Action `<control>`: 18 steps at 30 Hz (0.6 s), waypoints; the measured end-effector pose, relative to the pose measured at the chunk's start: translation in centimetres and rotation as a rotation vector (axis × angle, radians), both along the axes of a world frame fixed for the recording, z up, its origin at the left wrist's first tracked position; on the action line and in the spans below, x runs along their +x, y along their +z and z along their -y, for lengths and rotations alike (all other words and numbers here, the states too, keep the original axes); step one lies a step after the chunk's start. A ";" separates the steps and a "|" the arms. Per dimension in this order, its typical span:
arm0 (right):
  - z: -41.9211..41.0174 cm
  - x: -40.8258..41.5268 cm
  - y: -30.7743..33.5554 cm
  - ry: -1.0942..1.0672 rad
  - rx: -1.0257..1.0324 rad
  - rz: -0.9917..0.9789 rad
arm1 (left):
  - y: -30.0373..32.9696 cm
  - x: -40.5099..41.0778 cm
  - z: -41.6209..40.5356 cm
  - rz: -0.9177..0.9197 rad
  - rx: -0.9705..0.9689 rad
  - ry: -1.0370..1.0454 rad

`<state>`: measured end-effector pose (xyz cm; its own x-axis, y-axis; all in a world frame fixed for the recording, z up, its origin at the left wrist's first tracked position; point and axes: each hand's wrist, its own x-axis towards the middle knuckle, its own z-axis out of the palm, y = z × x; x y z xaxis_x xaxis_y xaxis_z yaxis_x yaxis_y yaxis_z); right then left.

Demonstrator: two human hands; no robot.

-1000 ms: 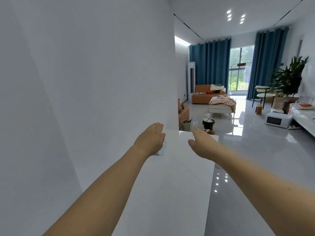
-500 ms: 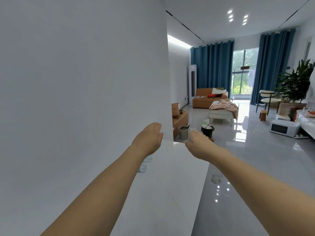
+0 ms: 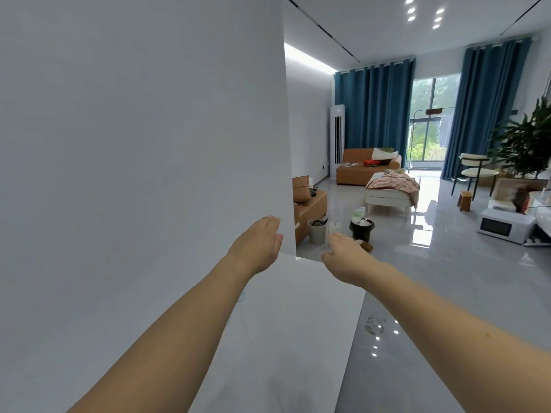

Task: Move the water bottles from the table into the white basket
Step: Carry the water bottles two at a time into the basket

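Table (image 3: 286, 338) lies under both outstretched hands, fingers straight, holding nothing.

we face a plain white wall (image 3: 134, 144) on our left, beside a glossy grey tiled floor (image 3: 447, 293) mirroring the recessed ceiling spotlights (image 3: 423, 13). far off, tall teal curtains (image 3: 372, 114) frame a bright window (image 3: 429, 120); an orange sofa (image 3: 354, 172), a white standing air conditioner (image 3: 337, 138) and a leafy potted plant (image 3: 527, 144) stand near it.
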<state>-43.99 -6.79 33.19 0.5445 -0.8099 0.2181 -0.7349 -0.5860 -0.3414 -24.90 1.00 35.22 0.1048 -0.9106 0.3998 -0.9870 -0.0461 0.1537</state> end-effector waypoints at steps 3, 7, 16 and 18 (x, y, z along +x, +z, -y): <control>4.5 1.8 0.4 -0.003 -0.005 0.002 | -0.6 1.3 4.3 -0.027 -0.006 -0.007; 10.3 4.7 1.3 0.009 -0.012 -0.025 | -0.5 3.5 9.8 -0.053 0.003 0.003; 21.0 10.1 -0.3 0.094 0.030 -0.055 | -1.9 7.4 18.6 -0.091 0.020 0.095; 23.3 11.5 -1.0 0.135 0.049 -0.065 | -2.8 8.6 20.1 -0.101 0.042 0.134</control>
